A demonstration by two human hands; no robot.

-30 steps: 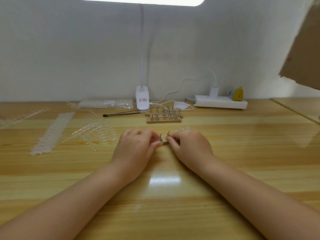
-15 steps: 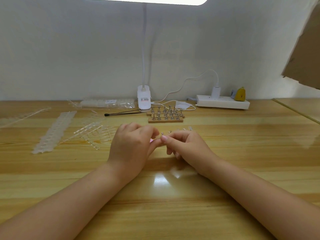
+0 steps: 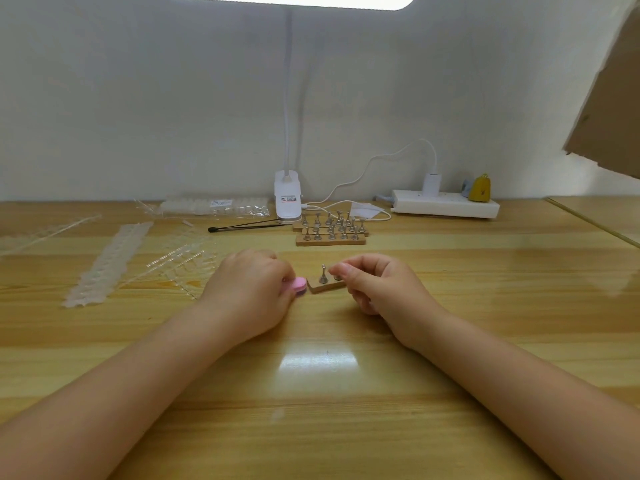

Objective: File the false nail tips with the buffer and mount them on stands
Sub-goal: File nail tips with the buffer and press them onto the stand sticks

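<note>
Pink buffer (image 3: 298, 285): gripped in left hand (image 3: 247, 289), just left of wooden stand (image 3: 323, 285).
Right hand (image 3: 377, 285): fingertips pinching above the stand's right peg.

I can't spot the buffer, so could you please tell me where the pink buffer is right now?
In the head view, the pink buffer is held in the left hand, just left of the small wooden stand base at the table's centre.
</note>
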